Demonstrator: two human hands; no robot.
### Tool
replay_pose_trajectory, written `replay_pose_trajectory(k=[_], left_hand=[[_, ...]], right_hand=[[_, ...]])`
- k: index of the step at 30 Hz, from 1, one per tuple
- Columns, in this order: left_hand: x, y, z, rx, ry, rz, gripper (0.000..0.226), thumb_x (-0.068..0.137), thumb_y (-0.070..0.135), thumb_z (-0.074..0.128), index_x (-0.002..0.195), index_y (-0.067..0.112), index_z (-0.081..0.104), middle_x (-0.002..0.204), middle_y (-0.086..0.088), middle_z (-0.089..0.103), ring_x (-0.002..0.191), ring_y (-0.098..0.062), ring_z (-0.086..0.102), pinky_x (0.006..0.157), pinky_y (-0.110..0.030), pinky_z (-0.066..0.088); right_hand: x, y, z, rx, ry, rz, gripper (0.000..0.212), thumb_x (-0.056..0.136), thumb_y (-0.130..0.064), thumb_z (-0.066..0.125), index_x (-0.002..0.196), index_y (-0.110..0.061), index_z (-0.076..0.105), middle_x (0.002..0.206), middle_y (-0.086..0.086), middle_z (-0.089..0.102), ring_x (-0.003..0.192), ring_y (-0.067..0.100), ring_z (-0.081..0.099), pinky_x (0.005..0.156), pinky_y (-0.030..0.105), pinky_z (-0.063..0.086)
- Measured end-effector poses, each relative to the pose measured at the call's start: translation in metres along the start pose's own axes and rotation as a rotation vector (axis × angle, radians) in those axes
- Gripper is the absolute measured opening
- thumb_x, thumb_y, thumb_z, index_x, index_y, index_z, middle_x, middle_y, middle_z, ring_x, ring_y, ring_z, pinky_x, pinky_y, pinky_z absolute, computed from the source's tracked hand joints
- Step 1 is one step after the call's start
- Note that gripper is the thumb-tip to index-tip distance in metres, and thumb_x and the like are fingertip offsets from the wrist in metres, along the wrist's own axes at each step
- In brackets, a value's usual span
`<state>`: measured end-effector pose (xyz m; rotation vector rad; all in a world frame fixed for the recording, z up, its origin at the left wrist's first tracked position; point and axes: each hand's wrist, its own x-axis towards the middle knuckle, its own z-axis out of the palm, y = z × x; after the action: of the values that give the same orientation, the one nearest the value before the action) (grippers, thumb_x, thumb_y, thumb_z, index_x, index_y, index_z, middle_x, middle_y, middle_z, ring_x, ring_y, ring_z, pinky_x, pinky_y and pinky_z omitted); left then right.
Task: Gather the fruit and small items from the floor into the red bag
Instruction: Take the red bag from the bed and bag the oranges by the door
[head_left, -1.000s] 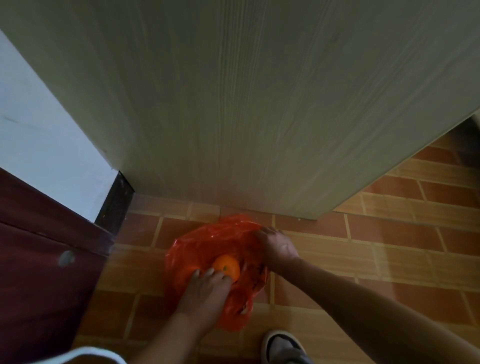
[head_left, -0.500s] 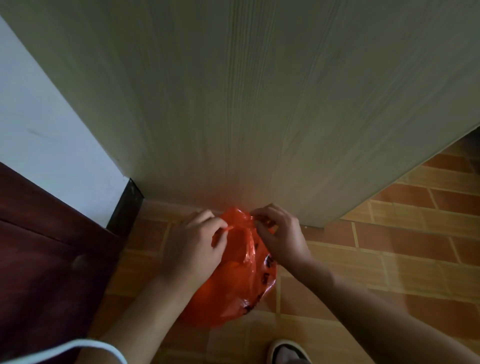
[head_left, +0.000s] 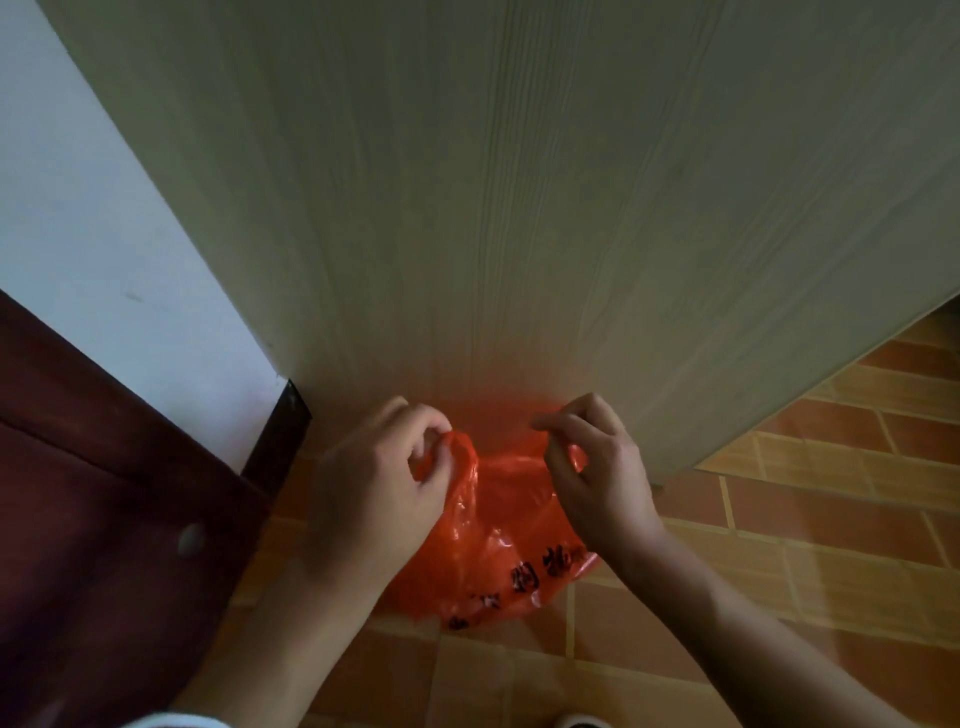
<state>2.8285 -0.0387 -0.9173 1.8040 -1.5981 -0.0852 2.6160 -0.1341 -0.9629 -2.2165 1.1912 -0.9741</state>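
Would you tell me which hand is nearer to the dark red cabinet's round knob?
Left. The left hand pinches the red bag just right of the knob; the right hand grips the bag's far side.

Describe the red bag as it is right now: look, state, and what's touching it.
The red bag is thin, glossy, crinkled plastic with black printed characters low on its front. It sits on the tiled floor, close in front of the pale wood panel. Its top is drawn upward: the left hand pinches one handle loop, the right hand pinches the other. Its contents cannot be seen.
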Motion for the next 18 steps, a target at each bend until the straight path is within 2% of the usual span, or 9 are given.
replay_pose_trajectory(k=[2,4,6,8,9,10,12,14,18], left_hand=[[-0.003,0.001,-0.004,0.009,-0.027,-0.033,0.009,0.089,0.021,0.078,0.090,0.026,0.070,0.066,0.015,0.043,0.058,-0.008,0.049,0.050,-0.031,0.048],[-0.007,0.004,-0.005,-0.007,-0.058,-0.062,0.006,0.093,0.025,0.074,0.098,0.028,0.073,0.068,0.018,0.053,0.059,-0.004,0.056,0.051,-0.027,0.051],[-0.011,0.009,-0.004,-0.044,-0.081,-0.094,0.012,0.097,0.026,0.067,0.106,0.030,0.075,0.075,0.018,0.066,0.065,-0.002,0.065,0.054,-0.025,0.056],[-0.015,0.015,-0.003,-0.088,-0.094,-0.128,0.016,0.098,0.029,0.062,0.107,0.031,0.075,0.077,0.018,0.070,0.067,0.003,0.065,0.056,-0.015,0.053],[-0.017,0.018,-0.002,-0.110,-0.104,-0.134,0.019,0.099,0.033,0.058,0.107,0.030,0.075,0.079,0.018,0.070,0.068,0.006,0.064,0.056,-0.012,0.052],[-0.017,0.022,-0.001,-0.129,-0.121,-0.135,0.025,0.099,0.039,0.054,0.109,0.031,0.075,0.082,0.017,0.072,0.071,0.006,0.065,0.058,-0.013,0.054],[-0.015,0.026,0.002,-0.147,-0.150,-0.119,0.036,0.097,0.053,0.049,0.112,0.031,0.073,0.091,0.016,0.074,0.080,0.002,0.068,0.063,-0.025,0.059],[-0.010,0.030,0.005,-0.092,-0.143,-0.060,0.039,0.093,0.059,0.055,0.113,0.031,0.072,0.097,0.015,0.073,0.085,-0.003,0.069,0.067,-0.029,0.059],[-0.004,0.038,0.012,0.006,-0.132,0.001,0.025,0.087,0.037,0.071,0.110,0.029,0.070,0.103,0.015,0.068,0.086,-0.012,0.068,0.067,-0.034,0.058]], right_hand=[[-0.001,0.000,0.003,-0.057,-0.069,0.092,0.030,0.090,-0.004,0.068,0.117,-0.015,0.075,0.103,-0.008,0.053,0.092,0.009,0.057,0.075,0.019,0.047],[-0.004,-0.002,0.005,-0.111,-0.165,0.147,0.046,0.080,0.001,0.069,0.123,-0.015,0.073,0.108,-0.009,0.052,0.095,0.007,0.056,0.078,0.011,0.047],[-0.007,0.000,0.006,-0.157,-0.208,0.106,0.049,0.075,0.009,0.065,0.117,-0.014,0.076,0.105,-0.006,0.055,0.091,0.013,0.060,0.076,0.023,0.056],[-0.009,0.004,0.005,-0.209,-0.196,0.038,0.040,0.078,0.009,0.066,0.108,-0.015,0.078,0.099,-0.003,0.058,0.087,0.018,0.062,0.071,0.038,0.058],[-0.009,0.006,0.005,-0.235,-0.181,0.011,0.033,0.081,0.005,0.068,0.106,-0.014,0.078,0.097,-0.003,0.059,0.087,0.019,0.062,0.071,0.039,0.057],[-0.009,0.006,0.003,-0.251,-0.162,-0.011,0.026,0.084,0.000,0.070,0.105,-0.014,0.078,0.096,-0.002,0.059,0.086,0.020,0.062,0.071,0.040,0.056],[-0.006,0.006,-0.001,-0.260,-0.116,-0.040,0.017,0.088,-0.011,0.071,0.102,-0.016,0.078,0.094,-0.001,0.057,0.086,0.023,0.060,0.072,0.041,0.053],[-0.002,0.003,-0.007,-0.256,-0.084,-0.056,0.012,0.089,-0.018,0.071,0.099,-0.016,0.077,0.096,-0.002,0.055,0.088,0.023,0.058,0.074,0.041,0.051],[0.005,-0.010,-0.022,-0.227,-0.064,-0.039,0.007,0.091,-0.024,0.072,0.091,-0.017,0.072,0.099,-0.004,0.061,0.088,0.020,0.062,0.074,0.041,0.052]])
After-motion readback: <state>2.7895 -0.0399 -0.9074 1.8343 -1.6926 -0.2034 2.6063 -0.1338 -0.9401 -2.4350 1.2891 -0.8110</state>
